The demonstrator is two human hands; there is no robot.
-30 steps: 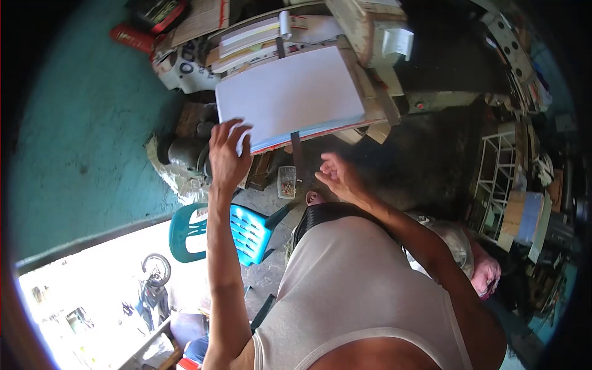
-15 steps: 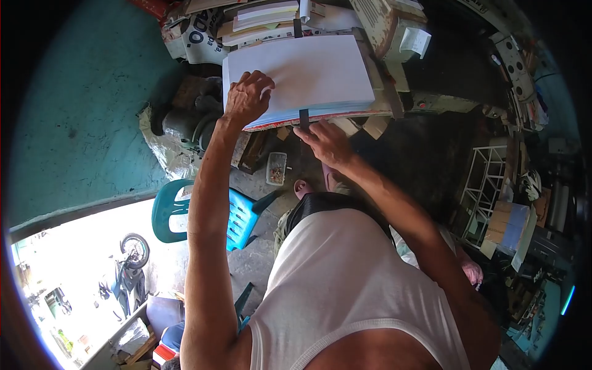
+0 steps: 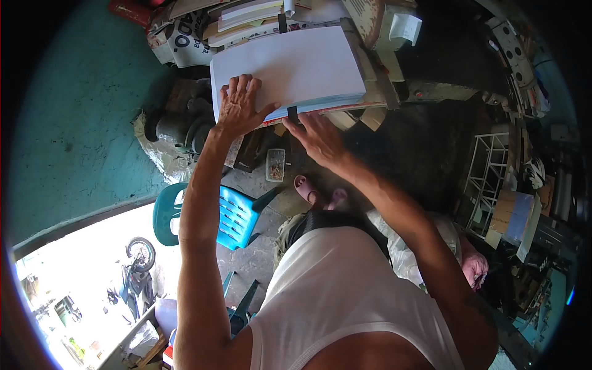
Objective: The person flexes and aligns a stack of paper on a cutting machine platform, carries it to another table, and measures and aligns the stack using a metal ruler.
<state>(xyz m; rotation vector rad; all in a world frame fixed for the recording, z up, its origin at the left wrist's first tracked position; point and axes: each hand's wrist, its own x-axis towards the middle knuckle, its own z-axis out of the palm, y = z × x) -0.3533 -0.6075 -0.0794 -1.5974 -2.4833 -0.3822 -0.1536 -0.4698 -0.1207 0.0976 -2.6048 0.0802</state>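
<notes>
A thick stack of large white paper sheets point(image 3: 293, 65) lies on a board with a red front edge. My left hand point(image 3: 239, 106) rests palm down on the stack's near left corner, fingers spread and thumb out to the right. A black strap point(image 3: 292, 113) hangs over the stack's front edge. Just right of that strap, my right hand point(image 3: 320, 140) is at the front edge, its thumb and fingers apart. Whether its fingertips touch the paper or the board is hard to see.
More paper piles point(image 3: 250, 18) lie behind the stack, with a worn machine part point(image 3: 364, 21) to their right. A blue-green plastic chair point(image 3: 236, 216) stands at my left. On the floor are a clear plastic tub point(image 3: 275, 165) and a bag point(image 3: 447, 237) beside me. A motorcycle point(image 3: 137, 277) is outside.
My left hand has flattened and spread its fingers on the paper, sliding toward the near edge. My right hand has come closer to the stack's front edge. The view has shifted slightly.
</notes>
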